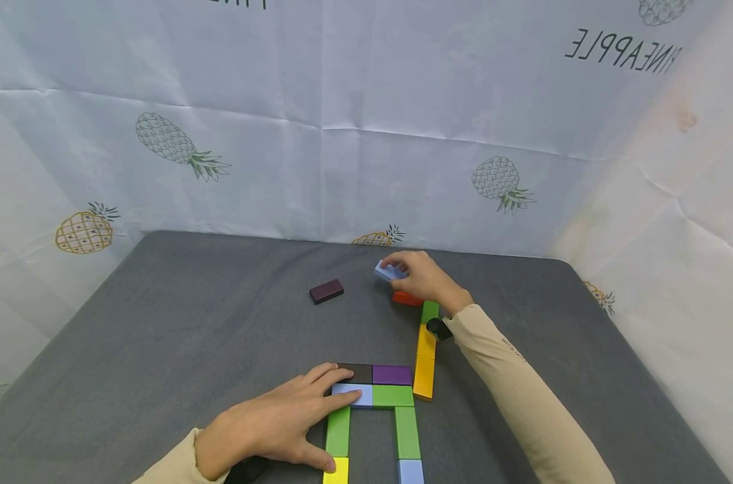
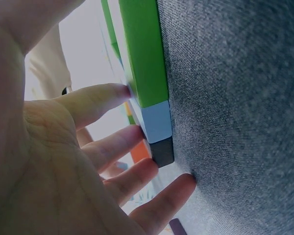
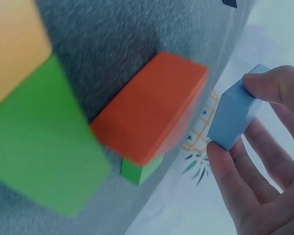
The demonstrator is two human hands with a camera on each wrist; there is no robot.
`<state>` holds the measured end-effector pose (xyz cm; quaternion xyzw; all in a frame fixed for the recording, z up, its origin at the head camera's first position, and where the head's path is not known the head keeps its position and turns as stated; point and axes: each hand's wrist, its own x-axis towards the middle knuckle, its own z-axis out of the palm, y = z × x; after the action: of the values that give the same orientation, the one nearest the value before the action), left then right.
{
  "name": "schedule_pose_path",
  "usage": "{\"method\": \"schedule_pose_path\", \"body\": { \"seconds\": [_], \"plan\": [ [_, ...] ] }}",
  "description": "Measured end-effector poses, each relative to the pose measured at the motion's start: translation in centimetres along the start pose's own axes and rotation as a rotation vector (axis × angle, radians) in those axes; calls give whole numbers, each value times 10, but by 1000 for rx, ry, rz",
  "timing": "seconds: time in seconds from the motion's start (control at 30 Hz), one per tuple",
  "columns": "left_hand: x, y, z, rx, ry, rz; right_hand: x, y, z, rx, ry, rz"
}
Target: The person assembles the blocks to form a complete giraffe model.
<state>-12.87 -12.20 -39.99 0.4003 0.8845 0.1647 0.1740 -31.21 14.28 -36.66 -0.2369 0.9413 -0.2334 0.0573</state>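
My right hand (image 1: 426, 275) pinches a light blue block (image 3: 235, 112) between thumb and fingertips, above the far part of the table. Just below it lies a red block (image 1: 406, 298), beside a green block (image 1: 430, 311) and two yellow-orange blocks (image 1: 426, 344) in a line. With spread fingers, my left hand (image 1: 276, 417) rests at the left side of a flat block frame. Its fingertips touch the black block (image 1: 360, 372) and a light blue block (image 1: 364, 398); the thumb lies on a yellow block (image 1: 339, 472). Purple (image 1: 392, 375) and green (image 1: 393, 396) blocks complete the two top rows.
A dark maroon block (image 1: 327, 292) lies alone at the far middle of the grey table (image 1: 179, 336). Another green block (image 3: 137, 171) shows behind the red one in the right wrist view. A pineapple-print curtain (image 1: 269, 161) hangs behind the table's far edge.
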Motion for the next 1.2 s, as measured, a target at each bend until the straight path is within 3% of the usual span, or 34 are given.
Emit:
{"method": "schedule_pose_path", "body": {
  "seconds": [0.67, 1.2],
  "plan": [
    [1, 1, 0, 4, 4, -3, -19, 42, -12, -17, 76, 31],
    [1, 1, 0, -8, -3, -9, -27, 74, -11, -55, 76, 154]
  ]
}}
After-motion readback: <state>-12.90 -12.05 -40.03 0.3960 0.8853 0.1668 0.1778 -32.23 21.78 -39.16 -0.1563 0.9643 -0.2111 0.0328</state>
